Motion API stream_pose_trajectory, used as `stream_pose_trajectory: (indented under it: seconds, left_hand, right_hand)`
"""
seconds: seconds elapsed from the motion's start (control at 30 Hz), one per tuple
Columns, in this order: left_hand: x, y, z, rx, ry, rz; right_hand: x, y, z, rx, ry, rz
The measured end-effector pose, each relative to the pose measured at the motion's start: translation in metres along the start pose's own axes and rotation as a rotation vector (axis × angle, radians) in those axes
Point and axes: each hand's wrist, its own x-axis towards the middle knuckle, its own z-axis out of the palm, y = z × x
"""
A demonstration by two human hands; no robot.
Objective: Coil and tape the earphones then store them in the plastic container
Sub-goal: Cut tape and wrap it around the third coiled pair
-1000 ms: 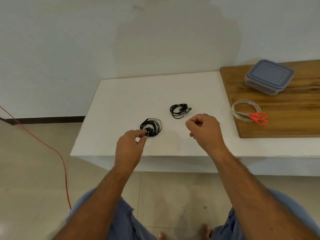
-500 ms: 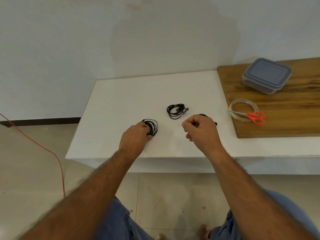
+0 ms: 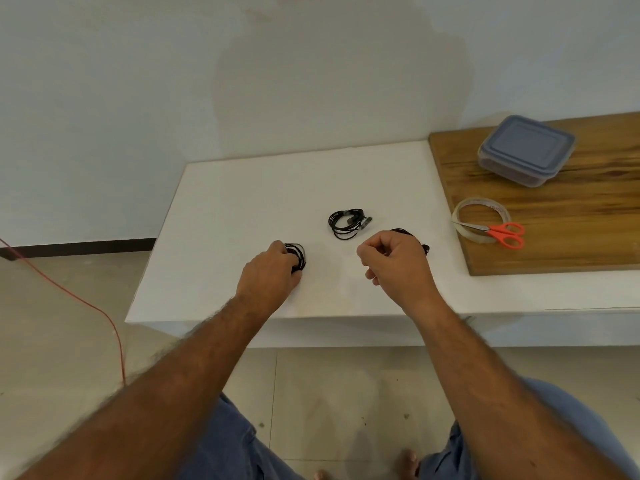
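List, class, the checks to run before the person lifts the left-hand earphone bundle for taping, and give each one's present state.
1. Left hand grips the left earphone bundle: ok.
2. Right hand free: cannot tell, fingers curled.
3. Tape roll at hand on the wooden board: ok.
4. Scissors ready, lying across the roll: ok.
5. Plastic container open: not ok, lid on.
6. Middle earphone bundle taped: cannot tell.

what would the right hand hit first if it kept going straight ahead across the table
Probably the black earphone bundle lying just past its knuckles: the right hand hovers with fingers curled, and that coil peeks out right behind it. Depth is unclear from one view, so the hand might pass above it.
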Motion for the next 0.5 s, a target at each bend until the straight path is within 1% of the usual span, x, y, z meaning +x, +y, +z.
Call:
stream_pose_trajectory:
  seconds: [0.1, 0.3, 0.5]
  left_hand:
    - [0.002, 0.005, 0.0, 0.027, 0.017, -0.01]
    - [0.005, 0.021, 0.003, 0.043, 0.029, -0.132]
    - [0.008, 0.017, 0.014, 0.0, 0.058, -0.094]
  right_hand:
    - [0.0, 0.0, 0.001, -0.007, -0.003, 0.003]
    - [0.0, 0.001, 0.0, -0.008, -0.006, -0.002]
    - [0.0, 0.001, 0.0, -0.015, -0.012, -0.005]
